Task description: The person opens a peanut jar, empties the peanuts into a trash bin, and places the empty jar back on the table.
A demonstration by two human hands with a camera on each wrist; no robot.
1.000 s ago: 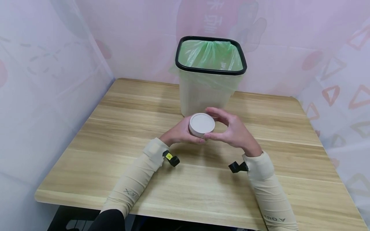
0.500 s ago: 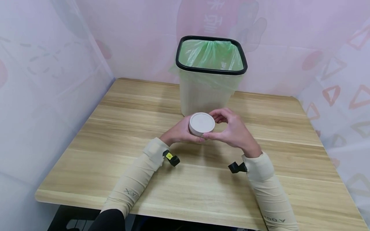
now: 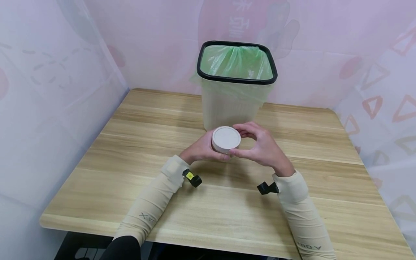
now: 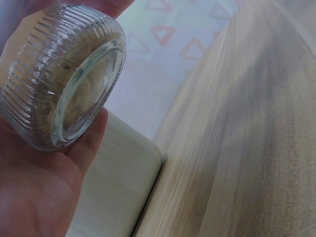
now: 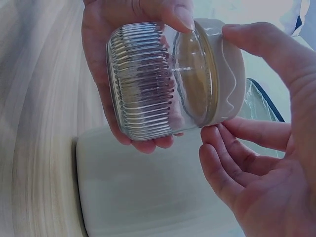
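A ribbed clear glass jar [image 5: 143,81] with a whitish lid [image 3: 226,139] is held up over the table. My left hand [image 3: 203,148] grips the jar's body, thumb on the near side and fingers around the far side. In the left wrist view, the glass base of the jar [image 4: 86,94] faces the camera, beige tones showing through it. My right hand [image 3: 261,146] pinches the lid's edge; thumb and fingertips sit on opposite sides of it in the right wrist view, with the other fingers curled loosely below.
Just behind the hands stands a pale trash bin [image 3: 224,104] with a black rim [image 3: 240,80] and a green plastic liner [image 3: 240,61]. The wooden table [image 3: 156,122] is bordered by printed fabric walls at the back and sides.
The right fingers on the far side of the lid were spread farther out a second ago and are more curled now. The jar has stayed nearly in place in the left hand.
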